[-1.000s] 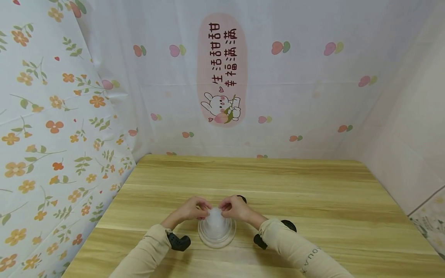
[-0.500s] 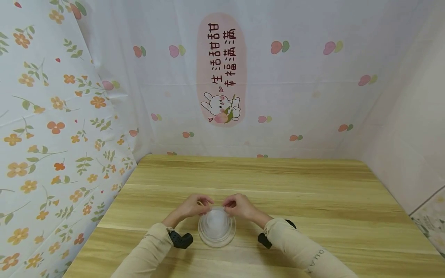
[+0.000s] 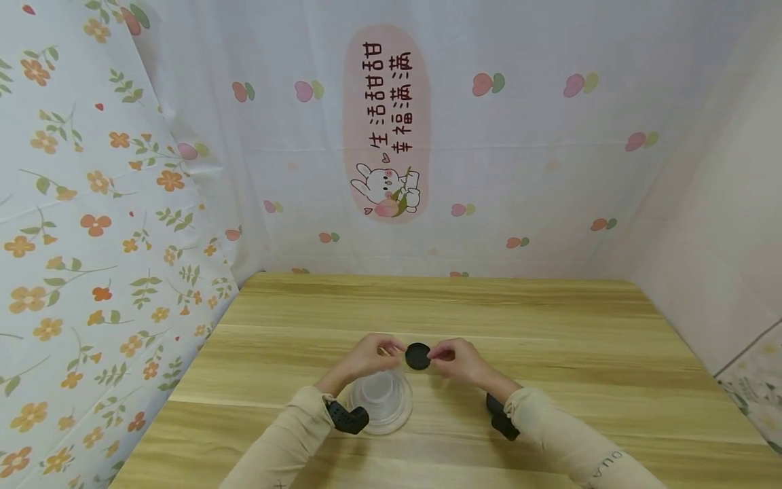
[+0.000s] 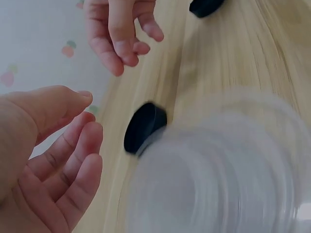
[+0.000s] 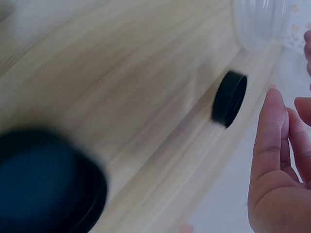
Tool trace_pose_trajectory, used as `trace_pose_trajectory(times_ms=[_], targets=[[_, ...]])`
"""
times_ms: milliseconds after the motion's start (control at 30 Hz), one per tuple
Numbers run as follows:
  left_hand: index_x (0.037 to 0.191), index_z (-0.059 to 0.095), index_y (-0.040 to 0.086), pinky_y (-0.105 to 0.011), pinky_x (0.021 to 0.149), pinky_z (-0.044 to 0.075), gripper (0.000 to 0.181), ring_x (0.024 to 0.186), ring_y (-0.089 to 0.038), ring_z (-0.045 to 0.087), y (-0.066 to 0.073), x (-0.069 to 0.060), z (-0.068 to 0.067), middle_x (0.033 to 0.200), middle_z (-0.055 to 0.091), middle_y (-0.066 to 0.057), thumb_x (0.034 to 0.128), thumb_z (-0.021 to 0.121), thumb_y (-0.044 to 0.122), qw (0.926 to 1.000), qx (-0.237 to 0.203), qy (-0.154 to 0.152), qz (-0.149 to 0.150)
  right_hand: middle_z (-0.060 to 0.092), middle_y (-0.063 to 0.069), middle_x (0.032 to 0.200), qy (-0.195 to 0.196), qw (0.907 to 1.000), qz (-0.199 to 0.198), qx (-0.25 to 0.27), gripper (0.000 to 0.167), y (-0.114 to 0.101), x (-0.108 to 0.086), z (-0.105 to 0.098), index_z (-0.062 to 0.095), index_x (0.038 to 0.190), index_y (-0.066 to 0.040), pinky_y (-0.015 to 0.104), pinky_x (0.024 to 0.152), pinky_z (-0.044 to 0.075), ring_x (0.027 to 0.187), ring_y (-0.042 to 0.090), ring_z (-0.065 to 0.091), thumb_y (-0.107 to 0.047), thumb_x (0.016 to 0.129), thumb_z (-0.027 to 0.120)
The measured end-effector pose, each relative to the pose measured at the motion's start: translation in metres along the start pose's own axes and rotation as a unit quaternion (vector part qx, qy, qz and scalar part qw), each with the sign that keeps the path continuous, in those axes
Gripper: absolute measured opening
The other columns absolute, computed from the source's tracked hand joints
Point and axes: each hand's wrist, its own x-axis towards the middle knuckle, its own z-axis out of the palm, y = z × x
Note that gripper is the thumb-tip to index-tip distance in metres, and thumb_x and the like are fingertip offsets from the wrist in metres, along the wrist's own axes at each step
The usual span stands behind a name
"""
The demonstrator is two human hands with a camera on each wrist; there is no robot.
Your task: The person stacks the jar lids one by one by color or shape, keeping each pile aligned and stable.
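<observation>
Clear plastic containers (image 3: 380, 402), round and apparently nested, stand on the wooden table; the left wrist view shows their blurred ridged walls (image 4: 209, 179). Just beyond them lies a small black round lid (image 3: 418, 356), its raised rim visible in the right wrist view. My left hand (image 3: 374, 354) hovers above the containers' far side, left of the lid, with relaxed fingers and nothing held. On the lid's other side is my right hand (image 3: 461, 360), fingers loosely bent and holding nothing. In the left wrist view, both hands are apart from the lid (image 4: 145, 127).
A larger-looking black round piece (image 5: 46, 182) lies close beneath the right wrist camera; the right forearm hides it in the head view. Black wrist cameras (image 3: 348, 417) sit on both wrists. Patterned cloth (image 3: 519, 176) hangs behind the wooden table (image 3: 519, 312).
Both hands have left the top of the clear containers and moved right. The hands have spread apart, and the small black lid shows between them. The containers have stayed in place.
</observation>
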Motion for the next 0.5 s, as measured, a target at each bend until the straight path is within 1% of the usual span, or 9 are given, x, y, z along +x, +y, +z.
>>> trace_pose_trajectory(times_ms=[100, 167, 200, 300, 400, 433, 500], targets=[[0.1, 0.061, -0.006, -0.02, 0.054, 0.042, 0.024, 0.06, -0.008, 0.051, 0.006, 0.009, 0.011, 0.078, 0.058, -0.009, 0.0779, 0.061, 0.002, 0.9999, 0.001, -0.004, 0.013, 0.062, 0.01, 0.081, 0.01, 0.9993, -0.006, -0.037, 0.012, 0.008, -0.007, -0.011, 0.064, 0.089, 0.007, 0.023, 0.056, 0.048, 0.066, 0.016, 0.058, -0.001, 0.081, 0.059], [0.1, 0.062, -0.005, -0.019, 0.054, 0.042, 0.023, 0.06, -0.008, 0.051, 0.01, 0.013, 0.018, 0.077, 0.058, -0.01, 0.0789, 0.062, 0.003, 0.9998, -0.003, -0.005, 0.016, 0.062, 0.009, 0.08, 0.015, 0.9984, -0.009, -0.053, 0.012, 0.013, -0.012, -0.018, 0.064, 0.088, 0.007, 0.021, 0.056, 0.047, 0.066, 0.013, 0.057, -0.001, 0.081, 0.06], [0.1, 0.062, -0.004, -0.018, 0.054, 0.041, 0.022, 0.06, -0.007, 0.05, 0.013, 0.014, 0.021, 0.077, 0.058, -0.01, 0.0793, 0.062, 0.003, 0.9999, -0.003, -0.004, 0.016, 0.061, 0.008, 0.079, 0.014, 0.9985, -0.007, -0.052, 0.012, 0.015, -0.014, -0.02, 0.064, 0.088, 0.007, 0.021, 0.056, 0.047, 0.065, 0.013, 0.057, -0.002, 0.081, 0.06], [0.1, 0.062, -0.004, -0.018, 0.055, 0.042, 0.021, 0.062, -0.012, 0.052, 0.03, 0.015, 0.028, 0.079, 0.059, -0.014, 0.08, 0.06, 0.0, 0.9999, -0.003, 0.003, 0.016, 0.062, 0.008, 0.079, 0.02, 0.998, -0.007, -0.059, 0.013, 0.023, -0.02, -0.028, 0.064, 0.088, 0.007, 0.022, 0.058, 0.047, 0.067, 0.012, 0.057, -0.003, 0.081, 0.06], [0.101, 0.061, -0.005, -0.019, 0.053, 0.041, 0.021, 0.065, -0.02, 0.054, 0.047, 0.015, 0.033, 0.082, 0.059, -0.019, 0.0805, 0.058, -0.002, 0.9998, -0.012, 0.004, 0.016, 0.061, 0.008, 0.08, 0.027, 0.9975, 0.0, -0.066, 0.013, 0.029, -0.027, -0.036, 0.064, 0.089, 0.006, 0.022, 0.06, 0.047, 0.069, 0.013, 0.056, -0.003, 0.08, 0.06], [0.101, 0.061, -0.005, -0.019, 0.052, 0.041, 0.021, 0.065, -0.022, 0.054, 0.052, 0.016, 0.035, 0.083, 0.059, -0.02, 0.0804, 0.058, -0.002, 0.9997, -0.016, 0.001, 0.017, 0.061, 0.008, 0.081, 0.031, 0.997, 0.006, -0.071, 0.012, 0.03, -0.03, -0.039, 0.064, 0.089, 0.005, 0.022, 0.061, 0.047, 0.069, 0.013, 0.055, -0.003, 0.08, 0.06], [0.101, 0.061, -0.005, -0.018, 0.051, 0.04, 0.021, 0.063, -0.021, 0.053, 0.056, 0.02, 0.041, 0.084, 0.059, -0.02, 0.0805, 0.058, -0.002, 0.9996, -0.022, -0.004, 0.016, 0.061, 0.008, 0.082, 0.034, 0.9966, 0.013, -0.074, 0.013, 0.033, -0.036, -0.045, 0.063, 0.09, 0.006, 0.023, 0.061, 0.046, 0.07, 0.014, 0.054, -0.003, 0.081, 0.06]])
